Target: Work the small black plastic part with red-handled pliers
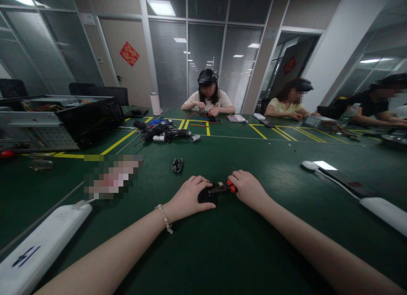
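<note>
My left hand [190,195] is closed around a small black part [203,196] on the green table, thumb on the near side and fingers on the far side. In my right hand [249,187] are pliers with red handles [231,186]. Their dark jaws point left and reach onto the black part; whether they grip it cannot be made out. A thin dark tip pokes out above my right fingers, too small to name. Beyond my left hand lies a small black and silver part [177,165], apart from both hands.
Farther off is a pile of dark tools and cables [165,132] beside a small silver cylinder [195,138]. An open computer case [63,121] stands at left. White power banks [47,244] flank my arms. A pink bottle [155,103] and several people are across the table.
</note>
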{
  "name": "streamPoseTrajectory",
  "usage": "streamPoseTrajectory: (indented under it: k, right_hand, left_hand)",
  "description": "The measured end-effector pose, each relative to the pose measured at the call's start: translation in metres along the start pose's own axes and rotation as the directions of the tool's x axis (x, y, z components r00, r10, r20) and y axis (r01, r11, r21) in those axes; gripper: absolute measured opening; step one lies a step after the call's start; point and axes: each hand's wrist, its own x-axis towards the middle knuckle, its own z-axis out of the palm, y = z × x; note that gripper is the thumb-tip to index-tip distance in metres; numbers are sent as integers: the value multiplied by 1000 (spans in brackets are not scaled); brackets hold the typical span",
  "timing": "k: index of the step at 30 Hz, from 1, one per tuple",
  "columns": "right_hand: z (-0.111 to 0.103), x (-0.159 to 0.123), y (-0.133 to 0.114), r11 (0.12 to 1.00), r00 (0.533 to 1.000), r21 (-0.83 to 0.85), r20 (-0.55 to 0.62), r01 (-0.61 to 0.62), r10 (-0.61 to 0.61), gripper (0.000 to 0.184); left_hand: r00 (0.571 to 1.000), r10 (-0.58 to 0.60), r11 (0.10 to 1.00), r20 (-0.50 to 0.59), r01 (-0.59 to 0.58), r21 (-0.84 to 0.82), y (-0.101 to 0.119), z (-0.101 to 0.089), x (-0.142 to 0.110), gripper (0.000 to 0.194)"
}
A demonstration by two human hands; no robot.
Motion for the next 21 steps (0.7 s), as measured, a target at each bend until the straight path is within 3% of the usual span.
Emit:
streamPoseTrajectory:
  k: [21]
  right_hand:
    - [1,0,0,1000,1000,-1,8,7,-7,29]
  left_hand:
    - [1000,19,1000,-10,-19,22,0,-1,0,55]
